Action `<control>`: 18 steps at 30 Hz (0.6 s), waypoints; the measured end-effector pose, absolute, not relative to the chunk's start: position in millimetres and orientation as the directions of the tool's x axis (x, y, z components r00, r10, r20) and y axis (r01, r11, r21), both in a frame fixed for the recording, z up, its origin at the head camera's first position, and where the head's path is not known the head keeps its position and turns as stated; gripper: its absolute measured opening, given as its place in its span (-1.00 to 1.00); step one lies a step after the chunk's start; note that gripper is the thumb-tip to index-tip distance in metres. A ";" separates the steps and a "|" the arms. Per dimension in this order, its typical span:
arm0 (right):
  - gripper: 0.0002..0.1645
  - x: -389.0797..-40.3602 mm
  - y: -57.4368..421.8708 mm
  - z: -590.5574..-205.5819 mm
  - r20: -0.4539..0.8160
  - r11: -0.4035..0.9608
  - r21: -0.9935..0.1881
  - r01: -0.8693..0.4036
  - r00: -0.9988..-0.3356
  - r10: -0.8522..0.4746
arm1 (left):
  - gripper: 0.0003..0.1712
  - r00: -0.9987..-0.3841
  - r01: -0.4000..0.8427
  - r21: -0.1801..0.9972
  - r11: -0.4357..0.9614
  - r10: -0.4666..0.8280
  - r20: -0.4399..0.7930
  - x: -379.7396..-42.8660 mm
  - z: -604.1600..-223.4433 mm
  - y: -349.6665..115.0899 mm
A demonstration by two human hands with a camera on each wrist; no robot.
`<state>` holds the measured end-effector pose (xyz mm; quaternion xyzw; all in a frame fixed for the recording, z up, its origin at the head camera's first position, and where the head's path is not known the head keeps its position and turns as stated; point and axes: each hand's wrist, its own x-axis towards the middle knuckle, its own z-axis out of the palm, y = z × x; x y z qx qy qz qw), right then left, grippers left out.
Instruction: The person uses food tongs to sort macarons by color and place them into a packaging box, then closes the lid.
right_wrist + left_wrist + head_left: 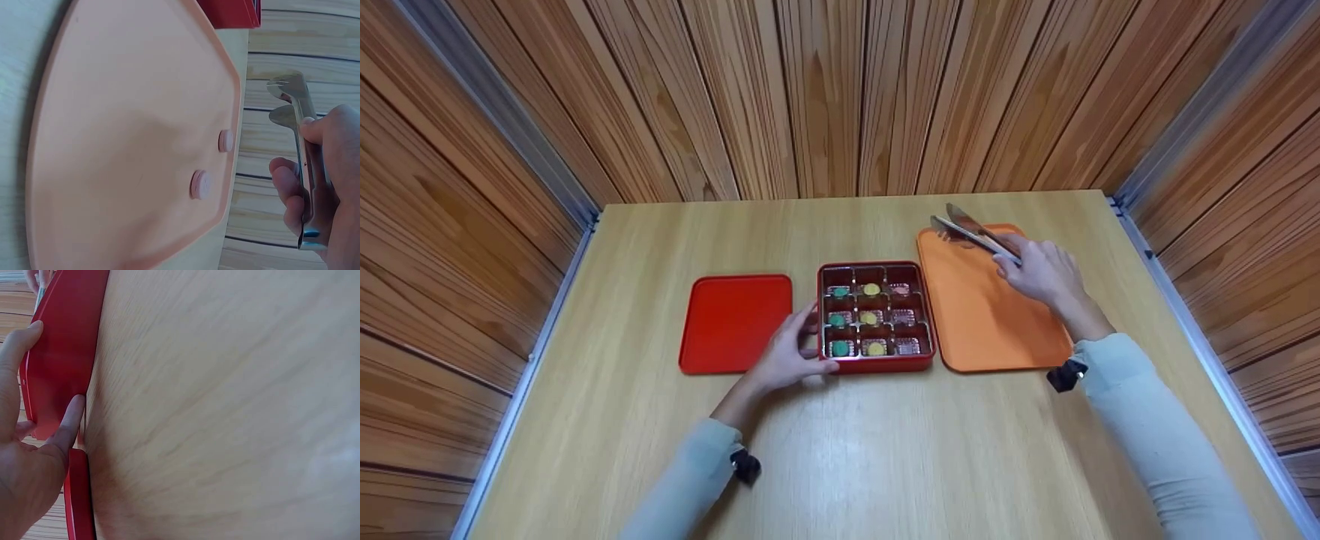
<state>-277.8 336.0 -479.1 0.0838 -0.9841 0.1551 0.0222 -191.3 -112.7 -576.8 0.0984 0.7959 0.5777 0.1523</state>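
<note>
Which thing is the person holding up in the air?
On the wooden table, find the flat orange tray right of the red box. Above its far end, the right hand grips metal tongs, the only shiny silver thing there.

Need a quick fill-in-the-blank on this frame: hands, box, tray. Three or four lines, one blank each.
1. The right hand grips metal ____ above the orange tray.
2. The left hand touches the red box, which has ____ compartments.
3. The red lid lies flat on the table, to the ____ of the box in the head view.
4. Two small pink sweets lie on the ____ tray.

Missing words: tongs; nine; left; orange
</note>
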 end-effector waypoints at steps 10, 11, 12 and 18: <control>-0.30 -293.9 340.9 -478.6 -0.027 0.954 -0.290 -0.072 -0.996 -0.083 | 0.38 -0.936 -0.017 0.955 0.295 0.331 -0.119 -191.7 -580.7 -112.1; -0.29 -295.4 341.6 -478.7 -0.034 0.956 -0.285 -0.070 -0.996 -0.083 | 0.39 -0.936 -0.018 0.956 0.294 0.332 -0.120 -191.7 -580.9 -112.0; -0.28 -297.0 342.3 -479.2 -0.039 0.956 -0.284 -0.068 -0.996 -0.082 | 0.39 -0.935 -0.019 0.956 0.292 0.333 -0.120 -191.7 -580.9 -111.9; -0.24 -303.4 347.6 -481.6 -0.080 0.956 -0.289 -0.046 -0.994 -0.072 | 0.38 -0.935 -0.017 0.958 0.286 0.334 -0.116 -191.8 -580.5 -112.1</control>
